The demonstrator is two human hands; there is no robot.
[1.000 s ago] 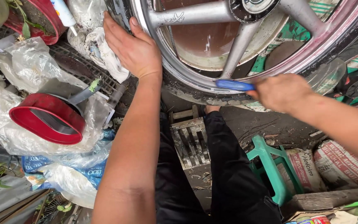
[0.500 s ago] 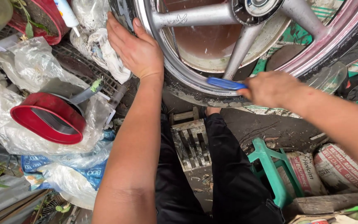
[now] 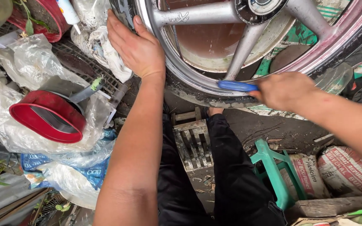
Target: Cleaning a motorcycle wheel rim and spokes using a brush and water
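A spoked motorcycle wheel (image 3: 239,54) is held upright above the knees. The left hand (image 3: 137,48) is laid flat, fingers spread, against its tyre and rim, gripping nothing. A blue-handled tool (image 3: 236,86) is clenched in the right hand (image 3: 283,90), its tip pressed to the lower rim. A red bowl (image 3: 47,116) sits on plastic sheeting at left, a green stool (image 3: 275,169) lower right.

I see 2 printed grey sacks (image 3: 340,171) lower right; blue-white printed plastic bag (image 3: 84,173) lower left, crumpled.
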